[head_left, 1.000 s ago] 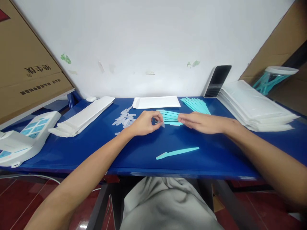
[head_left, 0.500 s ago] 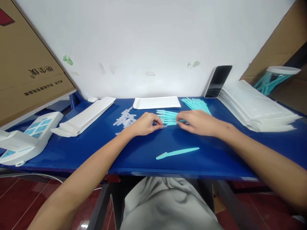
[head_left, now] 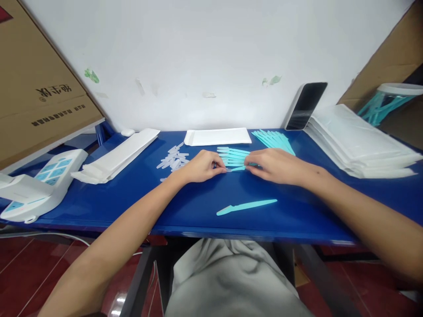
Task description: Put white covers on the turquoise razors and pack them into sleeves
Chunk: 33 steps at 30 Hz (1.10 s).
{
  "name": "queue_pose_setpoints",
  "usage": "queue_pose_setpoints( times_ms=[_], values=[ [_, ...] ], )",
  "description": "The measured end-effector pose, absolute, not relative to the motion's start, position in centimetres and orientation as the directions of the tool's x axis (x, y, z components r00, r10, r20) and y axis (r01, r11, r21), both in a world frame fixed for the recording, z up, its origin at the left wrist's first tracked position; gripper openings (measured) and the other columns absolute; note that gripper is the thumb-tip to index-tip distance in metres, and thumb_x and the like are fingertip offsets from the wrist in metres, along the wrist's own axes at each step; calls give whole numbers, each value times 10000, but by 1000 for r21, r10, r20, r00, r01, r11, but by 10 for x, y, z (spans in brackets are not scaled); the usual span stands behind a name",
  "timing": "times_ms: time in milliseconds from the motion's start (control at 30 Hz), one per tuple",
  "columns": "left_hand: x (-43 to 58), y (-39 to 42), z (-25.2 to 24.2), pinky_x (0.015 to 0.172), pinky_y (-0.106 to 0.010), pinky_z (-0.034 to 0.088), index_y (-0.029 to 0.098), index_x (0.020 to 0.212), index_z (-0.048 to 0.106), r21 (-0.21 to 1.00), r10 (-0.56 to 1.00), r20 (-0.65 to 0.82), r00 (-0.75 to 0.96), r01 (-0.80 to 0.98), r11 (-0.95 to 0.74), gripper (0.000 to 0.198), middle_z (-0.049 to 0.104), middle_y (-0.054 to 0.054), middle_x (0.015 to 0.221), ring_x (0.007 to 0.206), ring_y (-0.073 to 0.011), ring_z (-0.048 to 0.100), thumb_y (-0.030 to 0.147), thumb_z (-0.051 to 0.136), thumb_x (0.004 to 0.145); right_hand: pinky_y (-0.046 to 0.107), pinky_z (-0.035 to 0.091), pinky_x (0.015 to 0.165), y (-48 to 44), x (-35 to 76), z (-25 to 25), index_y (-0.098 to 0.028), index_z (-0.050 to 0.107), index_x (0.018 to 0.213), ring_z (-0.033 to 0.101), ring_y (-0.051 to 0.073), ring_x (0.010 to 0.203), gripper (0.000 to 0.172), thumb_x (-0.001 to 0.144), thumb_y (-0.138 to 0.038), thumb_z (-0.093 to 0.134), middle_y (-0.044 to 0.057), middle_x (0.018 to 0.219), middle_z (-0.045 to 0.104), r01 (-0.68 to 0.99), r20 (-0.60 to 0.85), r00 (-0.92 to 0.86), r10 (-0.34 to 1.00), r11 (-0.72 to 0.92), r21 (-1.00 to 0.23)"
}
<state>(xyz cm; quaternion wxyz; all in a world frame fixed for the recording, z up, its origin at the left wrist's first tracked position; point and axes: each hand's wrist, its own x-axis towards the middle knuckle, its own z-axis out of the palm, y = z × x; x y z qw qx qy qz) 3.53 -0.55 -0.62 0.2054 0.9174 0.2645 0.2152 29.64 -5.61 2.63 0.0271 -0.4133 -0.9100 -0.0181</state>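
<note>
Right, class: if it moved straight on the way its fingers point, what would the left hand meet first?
Probably the teal razor held by the right hand: its end lies just ahead of the left hand's fingertips, though the exact gap is unclear.

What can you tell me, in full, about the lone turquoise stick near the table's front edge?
The turquoise stick looks like plastic: a long, slim handle tapering rightward, with a notch before its broader left end, where a dull strip is too small to identify. It lies on the blue table, slightly slanted, its right end farther back. Only the table touches it.
</note>
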Motion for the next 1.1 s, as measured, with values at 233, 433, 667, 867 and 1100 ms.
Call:
queue_pose_setpoints(
  times_ms=[233,433,667,867,1100],
  values=[
    [36,-7,-5,633,-227,460,163,865,801,516,582,274,765,394,-761,146,750,-47,811,689,-132,636,257,693,893,301,244,573,-57,295,24,-199,587,848,548,166,667,221,998,-248,432,46,842,660,744,63,-668,741,668,31],
    [38,-10,-1,612,-221,457,151,859,806,522,614,246,750,431,-736,129,749,-54,803,681,-133,638,212,695,882,305,192,548,-58,295,17,-202,588,871,537,156,640,256,1028,-269,396,35,838,654,732,96,-681,726,670,122],
    [38,-10,-3,637,-227,466,154,832,796,474,601,283,748,436,-765,132,740,-46,791,664,-128,634,159,673,878,320,128,527,-65,287,19,-183,632,859,491,153,591,253,1001,-210,424,48,799,642,711,107,-681,724,621,330],
    [39,-8,-2,645,-246,450,162,841,795,406,587,272,763,462,-789,145,742,-46,803,697,-144,646,155,655,879,337,142,557,-73,280,23,-170,651,827,491,166,613,264,975,-152,433,66,773,644,700,167,-692,702,597,391],
    [37,-7,-2,653,-262,443,175,856,793,368,583,260,769,479,-797,154,752,-44,830,728,-160,650,160,643,887,341,129,540,-70,282,25,-187,640,843,516,164,606,291,1004,-238,403,68,825,672,780,110,-607,787,564,271]
  ],
)
